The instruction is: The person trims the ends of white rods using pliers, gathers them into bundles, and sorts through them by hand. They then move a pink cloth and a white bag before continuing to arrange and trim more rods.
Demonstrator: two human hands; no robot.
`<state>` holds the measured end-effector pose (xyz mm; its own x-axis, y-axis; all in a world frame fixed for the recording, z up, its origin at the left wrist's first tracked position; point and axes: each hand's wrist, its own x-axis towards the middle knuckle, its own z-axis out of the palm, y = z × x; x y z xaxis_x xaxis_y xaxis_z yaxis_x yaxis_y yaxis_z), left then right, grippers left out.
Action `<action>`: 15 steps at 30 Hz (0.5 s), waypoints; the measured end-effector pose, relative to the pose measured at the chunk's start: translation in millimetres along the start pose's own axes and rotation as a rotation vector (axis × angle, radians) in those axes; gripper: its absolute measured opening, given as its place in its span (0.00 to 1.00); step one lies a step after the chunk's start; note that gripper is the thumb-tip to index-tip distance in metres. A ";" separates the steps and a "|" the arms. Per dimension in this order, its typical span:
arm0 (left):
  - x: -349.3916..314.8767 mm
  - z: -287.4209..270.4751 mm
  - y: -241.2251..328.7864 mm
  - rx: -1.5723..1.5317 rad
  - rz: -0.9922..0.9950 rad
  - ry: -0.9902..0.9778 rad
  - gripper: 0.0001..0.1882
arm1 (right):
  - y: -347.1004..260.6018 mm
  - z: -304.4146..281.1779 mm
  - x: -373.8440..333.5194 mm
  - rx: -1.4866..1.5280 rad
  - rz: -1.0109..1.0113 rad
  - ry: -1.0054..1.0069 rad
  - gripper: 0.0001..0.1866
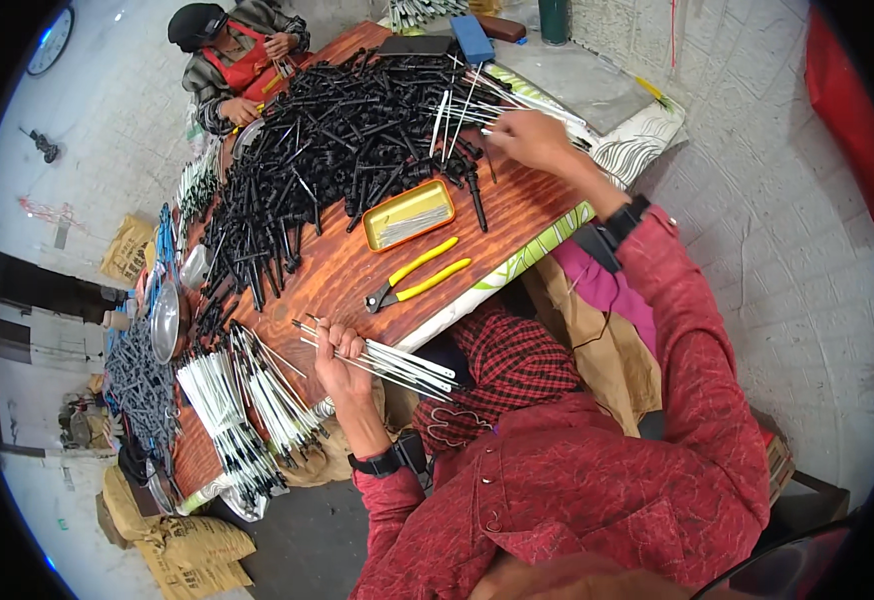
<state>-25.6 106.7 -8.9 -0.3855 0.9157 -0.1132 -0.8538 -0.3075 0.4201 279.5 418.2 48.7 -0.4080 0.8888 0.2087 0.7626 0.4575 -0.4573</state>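
My left hand [342, 362] is closed round a small bunch of thin white rods [407, 368] with dark tips, held over the near edge of the table. My right hand [529, 140] reaches to the far right of the table, fingers pinched beside loose white rods [462, 112]; what is between the fingertips is too small to make out. Left of it spreads a big heap of black plastic stick-like parts [327, 150]. Between my hands lie a yellow tin [409, 215] of thin metal pins and yellow-handled cutting pliers [417, 275].
Bundles of white rods [219, 410] lie at the left table end, near a metal bowl [165, 322] and a pile of grey parts [142, 375]. Across the table a person in a red apron [247, 65] works with both hands. A blue block [472, 38] sits at the far edge.
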 end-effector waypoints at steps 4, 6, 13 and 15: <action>1.3 -0.1 -3.2 0.026 0.023 0.036 0.08 | -40.0 18.3 34.3 -0.009 0.109 -0.099 0.23; 0.7 2.3 -5.6 0.062 0.038 0.056 0.08 | -44.3 32.5 47.7 -0.077 0.151 -0.079 0.25; 4.8 5.3 -5.2 0.080 0.052 0.069 0.08 | -22.8 43.9 74.1 0.336 0.255 -0.111 0.22; 3.5 3.9 -5.5 0.089 0.065 0.072 0.08 | -18.5 41.1 75.0 0.502 0.270 -0.155 0.20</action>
<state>-20.9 112.6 -8.1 -0.4660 0.8726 -0.1465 -0.7931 -0.3384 0.5065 214.1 475.3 37.4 -0.3301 0.9403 -0.0831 0.5337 0.1133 -0.8380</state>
